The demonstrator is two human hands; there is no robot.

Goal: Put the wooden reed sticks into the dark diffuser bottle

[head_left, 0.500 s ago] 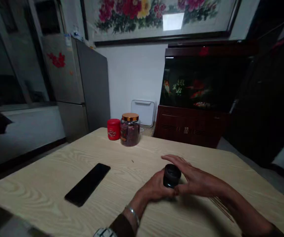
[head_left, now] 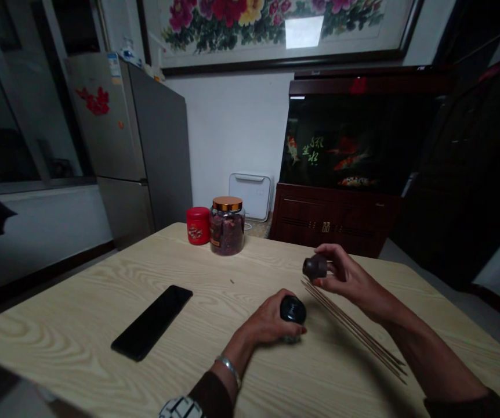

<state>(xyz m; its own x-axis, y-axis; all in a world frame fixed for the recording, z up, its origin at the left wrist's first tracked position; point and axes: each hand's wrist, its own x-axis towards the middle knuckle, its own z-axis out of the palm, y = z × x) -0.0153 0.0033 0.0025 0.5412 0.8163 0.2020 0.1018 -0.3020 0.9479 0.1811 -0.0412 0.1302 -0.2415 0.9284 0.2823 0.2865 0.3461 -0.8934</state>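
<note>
Left grip [head_left: 271, 319] curled round a black-topped container [head_left: 292, 310], its forearm driving in from seven o'clock, back of the hand upward, thumb across the near side. And over at two o'clock from it, the right grip [head_left: 350, 278], raised above the worktop [head_left: 206, 360], pinching a small dark-brown piece [head_left: 315, 267] between thumb below and fingers above! That forearm slants in from four o'clock, wrist leading toward ten.

Now the axes. The container shows its round black top upward to the viewer, long axis close to upright; whether its base touches the worktop, I cannot tell. The dark-brown piece sits at one o'clock from it, apart, lying on its side, narrow end aimed at nine o'clock, long axis nearly level.

Beneath the right grip, a bundle of thin sticks [head_left: 357, 330] runs from ten o'clock to four. Out at nine o'clock from the left grip, a black phone [head_left: 152, 322] lies flat, long axis two to eight. Toward eleven, a copper-lidded jar [head_left: 227, 232] stands upright just beside a red canister [head_left: 198, 225].
</note>
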